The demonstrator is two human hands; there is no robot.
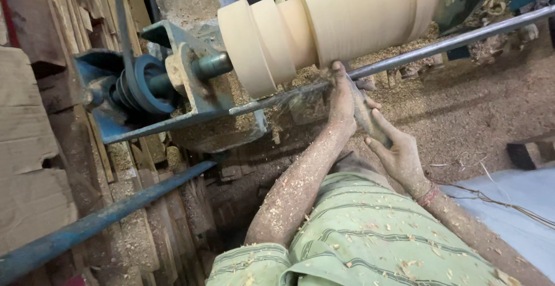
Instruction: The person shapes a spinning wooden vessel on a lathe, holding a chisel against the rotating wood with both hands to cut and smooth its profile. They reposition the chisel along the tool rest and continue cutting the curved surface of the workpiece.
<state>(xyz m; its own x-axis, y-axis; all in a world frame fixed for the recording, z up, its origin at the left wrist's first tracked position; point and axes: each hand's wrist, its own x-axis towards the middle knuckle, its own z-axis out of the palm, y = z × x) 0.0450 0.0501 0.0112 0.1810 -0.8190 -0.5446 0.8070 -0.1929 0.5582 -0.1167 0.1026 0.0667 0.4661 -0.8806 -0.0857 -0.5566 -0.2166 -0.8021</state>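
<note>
Far left of the frame: stacked wood offcuts (34, 147) and sawdust. A blue pipe (98, 219) runs diagonally across the lower left, free of both hands.

Upper left of centre: a blue pulley (141, 83) on a steel shaft (211, 65), carried in a worn blue bracket (191, 60). The shaft enters the end of the blank.

Top centre: a pale wood blank (335, 23), mounted horizontally. It is stepped, with two narrow discs at the left and a broad cylinder to the right. Surface reads smooth and blurred; whether it is turning cannot be told for certain. Judgement: solid, stiff and heavy, dusty rather than slippery, fixed at both ends, so not a thing to be gripped by hand while mounted.

Below it a long steel rod (439, 46) crosses from lower left to upper right and serves as a rest.

Centre: the left hand (342, 98) is closed over the front of a tool (367, 118) where that tool lies on the rod, just under the blank. The forearm is coated in shavings. The tool's cutting end is hidden behind the fingers; contact with the wood cannot be confirmed.

Right of centre: the right hand (399, 153) cradles the rear of the tool, fingers partly spread, a red band at the wrist. Judgement: the tool is rigid and narrow, best held at both ends as here, front hand pinning it to the rod.

Lower centre: a green striped shirt (370, 240), flecked with chips. Right edge: a sawdust floor (480, 106) and a pale sheet (514, 205).
</note>
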